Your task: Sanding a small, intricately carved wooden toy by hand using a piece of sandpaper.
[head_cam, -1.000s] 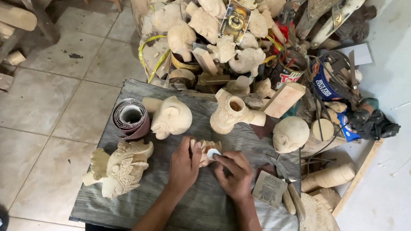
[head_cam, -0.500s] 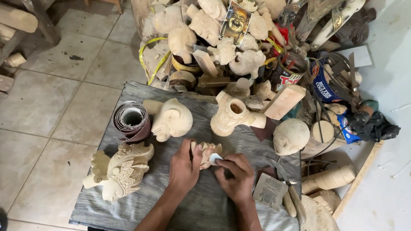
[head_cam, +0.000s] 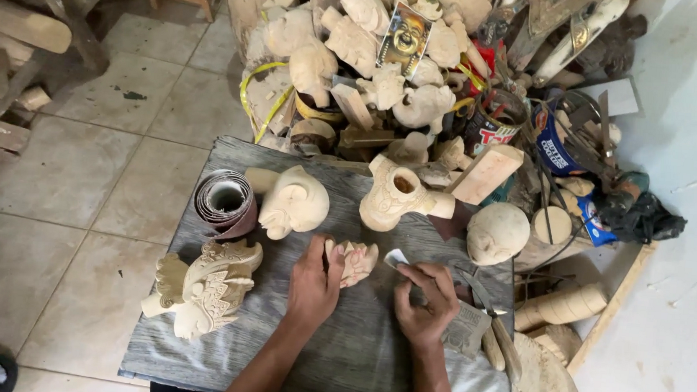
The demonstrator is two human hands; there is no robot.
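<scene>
My left hand (head_cam: 313,281) lies palm-down, pinning a small pale carving (head_cam: 353,260) to the grey cloth (head_cam: 351,356) near the table's middle, while my right hand (head_cam: 426,299) curls shut, pinching a white scrap (head_cam: 395,259) at its fingertips. Half a second ago that scrap pressed against the carving; now I see the right hand drawn aside, a gap between them.

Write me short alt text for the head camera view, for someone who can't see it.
Seen from above, a person's left hand steadies a small pale wood carving on a grey table while the right hand pinches a small scrap of sandpaper beside it. Unfinished wooden carvings, a sandpaper roll and tools crowd around.
</scene>
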